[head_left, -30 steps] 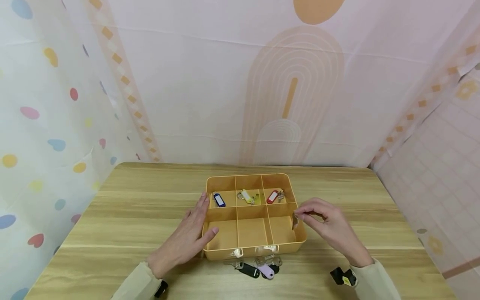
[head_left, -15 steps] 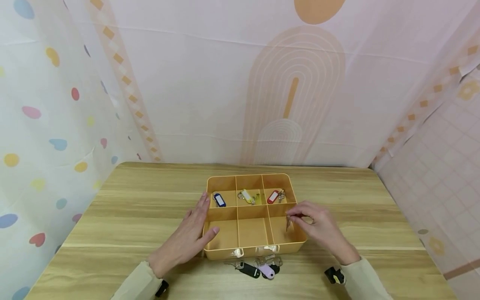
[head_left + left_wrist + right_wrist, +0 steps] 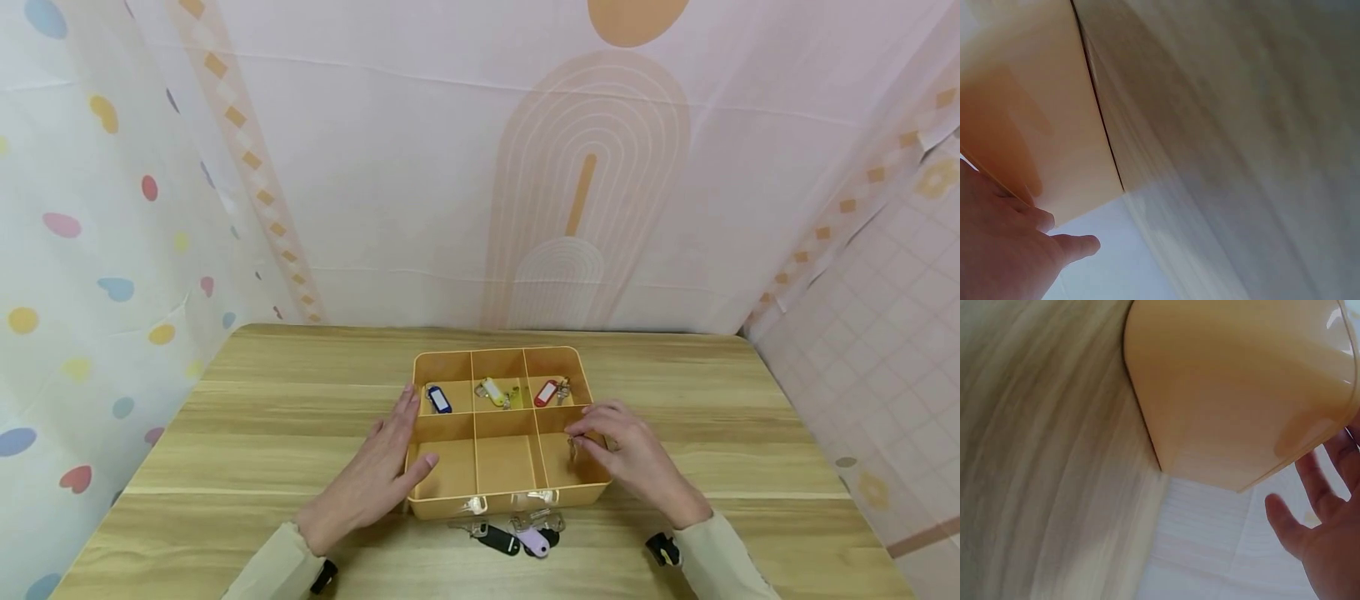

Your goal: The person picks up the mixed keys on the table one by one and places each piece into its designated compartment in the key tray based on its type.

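Note:
A yellow-orange divided box (image 3: 517, 500) stands on the wooden table. My left hand (image 3: 367, 483) rests against its left wall with straight fingers, the thumb over the front left compartment. My right hand (image 3: 637, 454) reaches over the right wall and pinches a small metal key (image 3: 573, 450) inside the front right compartment. The fingertips partly cover the key. Across the back row lie keys with a blue tag (image 3: 438, 400), a yellow tag (image 3: 492, 392) and a red tag (image 3: 546, 393), one tag per compartment. The right wrist view shows the box's outer wall (image 3: 1222, 419), with the fingertips hidden.
In front of the box lie keys with a black tag (image 3: 498, 540), a lilac tag (image 3: 532, 542) and another dark tag (image 3: 552, 537) partly beneath it. Clear latches (image 3: 474, 506) project from the front wall. A patterned cloth (image 3: 420, 208) hangs behind the table (image 3: 300, 400).
My right hand has moved left and lower over the front right compartment, carrying the key in from the right wall. The left hand and the box have stayed still.

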Tool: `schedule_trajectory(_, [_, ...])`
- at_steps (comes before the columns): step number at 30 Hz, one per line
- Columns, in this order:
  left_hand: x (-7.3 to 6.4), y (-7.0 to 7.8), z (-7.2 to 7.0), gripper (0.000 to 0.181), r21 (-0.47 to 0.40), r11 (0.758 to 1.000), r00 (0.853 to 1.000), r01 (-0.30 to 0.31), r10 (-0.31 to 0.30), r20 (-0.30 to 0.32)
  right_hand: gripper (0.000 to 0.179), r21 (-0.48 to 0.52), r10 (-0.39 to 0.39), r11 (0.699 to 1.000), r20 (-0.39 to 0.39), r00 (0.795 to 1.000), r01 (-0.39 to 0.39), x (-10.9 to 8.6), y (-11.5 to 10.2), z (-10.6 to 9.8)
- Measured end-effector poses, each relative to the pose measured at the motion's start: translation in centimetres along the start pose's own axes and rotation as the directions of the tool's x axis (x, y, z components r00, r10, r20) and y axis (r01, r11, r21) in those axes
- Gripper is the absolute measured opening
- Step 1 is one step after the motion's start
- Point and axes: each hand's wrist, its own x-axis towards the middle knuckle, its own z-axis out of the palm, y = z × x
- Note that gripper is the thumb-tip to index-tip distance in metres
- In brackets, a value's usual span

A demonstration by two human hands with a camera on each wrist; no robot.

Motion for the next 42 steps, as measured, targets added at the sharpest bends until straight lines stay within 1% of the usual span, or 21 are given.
schedule_trajectory(3, [0.0, -0.1, 0.0, 0.084, 0.009, 1.0, 1.0, -0.009, 0.009, -0.008, 0.03, -0.013, -0.006, 1.0, -0.001, 1.0, 0.006, 0.0, 0.1, 0.1])
schedule_trajectory(6, [0.1, -0.1, -0.1, 0.084, 0.011, 1.0, 1.0, -0.009, 0.009, -0.007, 0.031, -0.013, 0.011, 1.0, 0.012, 1.0, -0.011, -0.1, 0.1, 0.1])
schedule_trajectory(10, [0.1, 0.0, -0.2, 0.084, 0.013, 1.0, 1.0, -0.004, 0.004, -0.002, 0.031, 0.017, 0.089, 0.996, 0.052, 0.995, -0.09, -0.2, -0.3, -0.2])
schedule_trajectory(14, [0.0, 0.0, -0.3, 0.084, 0.015, 1.0, 1.0, -0.002, 0.003, -0.002, 0.036, 0.034, 0.177, 0.983, 0.104, 0.979, -0.182, -0.4, -0.9, -0.6])
schedule_trajectory(18, [0.0, 0.1, -0.3, 0.084, 0.013, 1.0, 1.0, 0.003, -0.003, 0.001, 0.044, 0.023, 0.221, 0.974, 0.14, 0.965, -0.227, -0.7, -1.3, -1.0])
schedule_trajectory(24, [0.0, 0.2, -0.4, 0.084, 0.008, 1.0, 1.0, 0.007, -0.007, 0.009, 0.049, 0.029, 0.22, 0.973, 0.172, 0.96, -0.228, -1.3, -1.8, -1.4])
schedule_trajectory(37, [0.0, 0.4, -0.6, 0.083, 0.008, 1.0, 1.0, 0.009, -0.009, 0.013, 0.058, 0.018, 0.185, 0.981, 0.194, 0.963, -0.192, -2.5, -3.3, -2.2])
schedule_trajectory(40, [0.2, 0.4, -0.6, 0.083, 0.007, 1.0, 1.0, 0.006, -0.006, 0.012, 0.06, 0.03, 0.165, 0.984, 0.185, 0.969, -0.174, -2.7, -3.8, -2.4])
schedule_trajectory(42, [0.3, 0.4, -0.6, 0.083, 0.005, 1.0, 1.0, 0.001, -0.001, 0.013, 0.061, 0.03, 0.133, 0.99, 0.169, 0.977, -0.14, -2.7, -4.0, -2.4])
